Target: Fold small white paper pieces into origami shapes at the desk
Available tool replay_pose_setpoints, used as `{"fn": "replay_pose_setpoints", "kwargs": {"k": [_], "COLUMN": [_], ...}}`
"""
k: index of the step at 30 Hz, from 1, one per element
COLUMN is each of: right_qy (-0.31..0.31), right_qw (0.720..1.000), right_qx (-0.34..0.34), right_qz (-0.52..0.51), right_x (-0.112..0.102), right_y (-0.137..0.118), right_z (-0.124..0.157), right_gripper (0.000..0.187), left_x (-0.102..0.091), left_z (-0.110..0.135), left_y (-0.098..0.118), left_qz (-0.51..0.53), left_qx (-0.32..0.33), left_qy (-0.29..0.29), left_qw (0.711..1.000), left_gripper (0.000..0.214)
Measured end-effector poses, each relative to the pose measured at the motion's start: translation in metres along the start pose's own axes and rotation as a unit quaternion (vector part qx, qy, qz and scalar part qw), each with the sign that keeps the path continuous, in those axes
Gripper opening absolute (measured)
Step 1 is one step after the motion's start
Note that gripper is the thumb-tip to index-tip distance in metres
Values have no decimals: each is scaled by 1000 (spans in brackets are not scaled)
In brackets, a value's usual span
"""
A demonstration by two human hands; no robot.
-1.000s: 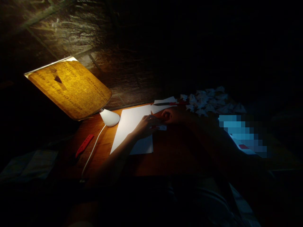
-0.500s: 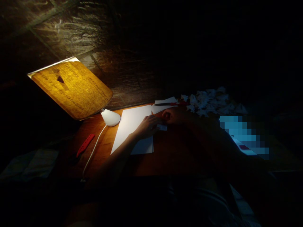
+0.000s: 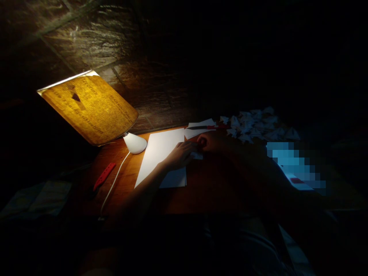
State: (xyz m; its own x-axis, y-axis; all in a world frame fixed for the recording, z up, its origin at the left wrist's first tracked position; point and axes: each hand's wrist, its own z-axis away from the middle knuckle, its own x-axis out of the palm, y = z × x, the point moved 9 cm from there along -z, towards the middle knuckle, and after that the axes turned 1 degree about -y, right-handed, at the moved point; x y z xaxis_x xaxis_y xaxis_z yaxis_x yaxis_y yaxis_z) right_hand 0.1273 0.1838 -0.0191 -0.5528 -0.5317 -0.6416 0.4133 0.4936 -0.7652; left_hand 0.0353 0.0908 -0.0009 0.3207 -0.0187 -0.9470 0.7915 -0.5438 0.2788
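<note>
Two hands meet over a small white paper piece (image 3: 197, 155) on the wooden table (image 3: 218, 184): left hand (image 3: 180, 154) and right hand (image 3: 211, 141) both pinch it, beside a large white sheet (image 3: 161, 153) and lamp (image 3: 134, 143).

A wooden table (image 3: 218, 191) is sitting in dim light, carrying a white lamp base (image 3: 135, 143) with its cord (image 3: 113, 182), large white paper sheets (image 3: 159, 153), a red-handled cutter (image 3: 102, 177), scissors (image 3: 205, 127) and a heap of small folded paper pieces (image 3: 255, 124).
</note>
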Motion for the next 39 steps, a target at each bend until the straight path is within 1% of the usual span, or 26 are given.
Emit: {"fn": "replay_pose_setpoints", "kwargs": {"k": [2, 3, 4, 6, 8, 10, 14, 17, 19, 21, 23, 25, 28, 31, 37, 39], "right_qy": [-10, -12, -1, 42, 70, 69, 35, 27, 35, 53, 72, 84, 93, 84, -8, -12], "right_qw": [999, 999, 999, 999, 997, 997, 997, 996, 995, 994, 994, 993, 991, 991, 988, 986], "right_qx": [-28, -31, -29, -14, -11, -23, -45, -51, -50, -48, -49, -51, -58, -73, -146, -152], "right_qz": [-12, -15, -17, -10, 17, 39, 46, 67, 80, 80, 73, 70, 74, 71, 55, 63], "right_x": [-4, -6, -11, -21, -24, -20, -9, -7, -9, -11, -12, -12, -13, -14, -3, -4], "right_y": [-9, -11, -14, -16, -20, -24, -25, -25, -26, -27, -28, -27, -28, -31, -41, -41], "right_z": [7, 10, 13, 18, 20, 20, 19, 20, 21, 21, 22, 21, 21, 23, 27, 26], "right_gripper": [27, 26, 23, 14, 11, 12, 19, 23, 23, 21, 17, 14, 11, 13, 19, 18], "left_x": [-4, -6, -9, -13, -15, -16, -17, -20, -24, -24, -19, -12, -3, -4, -13, -15], "left_z": [1, 1, 2, 3, 4, 5, 5, 7, 8, 9, 8, 5, 1, 1, 5, 5], "left_y": [1, 0, -1, -5, -10, -14, -17, -19, -19, -18, -18, -18, -16, -11, -5, -3], "left_qz": [0, -3, -9, -25, -44, -56, -45, -38, -22, 15, 57, 82, 83, 80, 55, 54], "left_qx": [-3, -7, -12, -27, -47, -63, -77, -87, -73, -41, -9, 5, 12, 22, 22, 24], "left_qy": [11, 19, 28, 41, 47, 51, 64, 92, 126, 153, 154, 135, 95, 83, 110, 118], "left_qw": [1000, 1000, 1000, 998, 997, 995, 994, 991, 989, 987, 986, 987, 992, 993, 992, 991], "left_gripper": [39, 39, 40, 39, 36, 35, 32, 29, 26, 23, 22, 20, 21, 23, 21, 22]}}
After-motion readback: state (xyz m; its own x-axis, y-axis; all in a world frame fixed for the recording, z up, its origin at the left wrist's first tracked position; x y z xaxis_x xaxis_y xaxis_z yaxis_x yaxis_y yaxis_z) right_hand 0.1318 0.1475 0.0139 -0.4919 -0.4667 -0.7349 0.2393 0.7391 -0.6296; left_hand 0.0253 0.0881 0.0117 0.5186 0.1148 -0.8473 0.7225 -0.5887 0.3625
